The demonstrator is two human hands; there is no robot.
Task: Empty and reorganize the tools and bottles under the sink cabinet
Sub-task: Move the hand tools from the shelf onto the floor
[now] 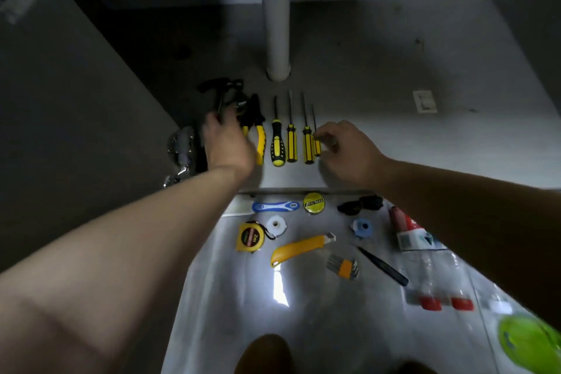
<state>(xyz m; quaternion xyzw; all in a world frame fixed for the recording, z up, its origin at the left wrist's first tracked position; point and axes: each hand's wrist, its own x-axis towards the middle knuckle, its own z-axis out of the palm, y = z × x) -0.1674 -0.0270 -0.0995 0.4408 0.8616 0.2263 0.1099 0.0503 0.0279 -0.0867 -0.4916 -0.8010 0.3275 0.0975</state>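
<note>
A: Right hand (346, 149) pinches the small screwdriver (316, 144), last in the row on the cabinet floor (379, 76). Left hand (226, 143) grips the hammer (221, 92).
B: Lay it parallel with handle ends level.

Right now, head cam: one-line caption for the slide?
Inside the cabinet, left hand holds the hammer while right hand pinches the smallest screwdriver beside three aligned screwdrivers.
</note>
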